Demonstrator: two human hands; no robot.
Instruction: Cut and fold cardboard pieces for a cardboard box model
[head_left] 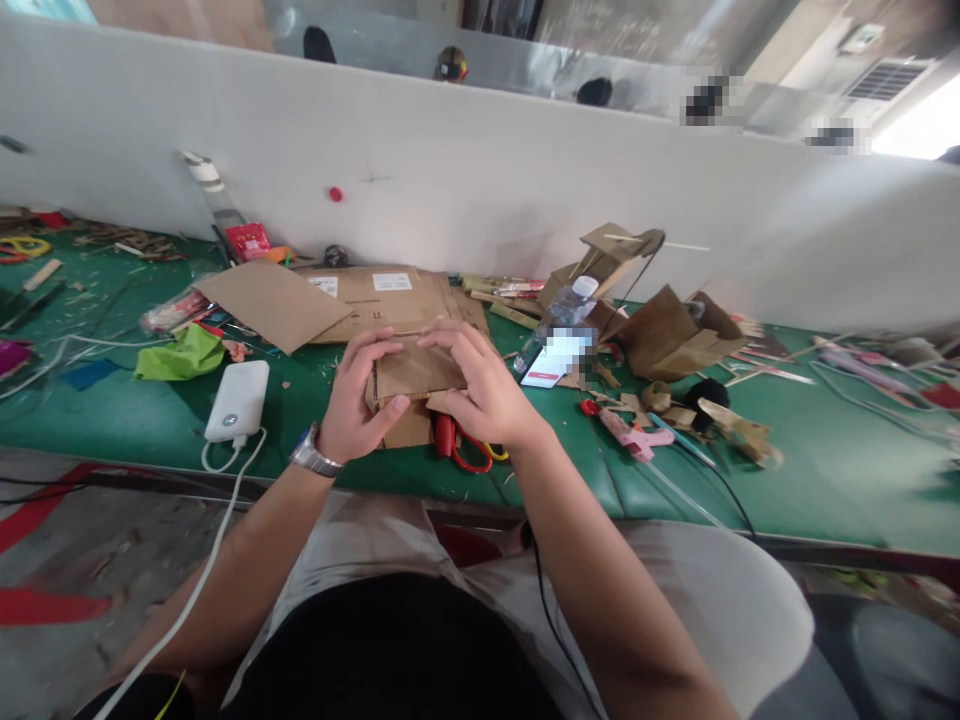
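A small folded piece of cardboard (420,368) lies between my two hands at the table's front. My left hand (365,385), with a metal watch above it, curls round its left edge, thumb near the front and fingers over the top. On the other side my right hand (480,385) grips the right edge, fingertips on the upper face and thumb at a lower flap. Scissors with red handles (471,455) and a red cylindrical item (445,436) lie just under the right hand. Behind the hands rest a larger flattened cardboard box (405,300) and a loose cardboard sheet (274,300).
A white power bank (237,400) with a cable and a green bag (180,355) lie left. To the right are a lit phone (556,358), a plastic bottle (574,305), cardboard structures (679,335) and a pink glue gun (634,432). A white partition (450,180) stands behind.
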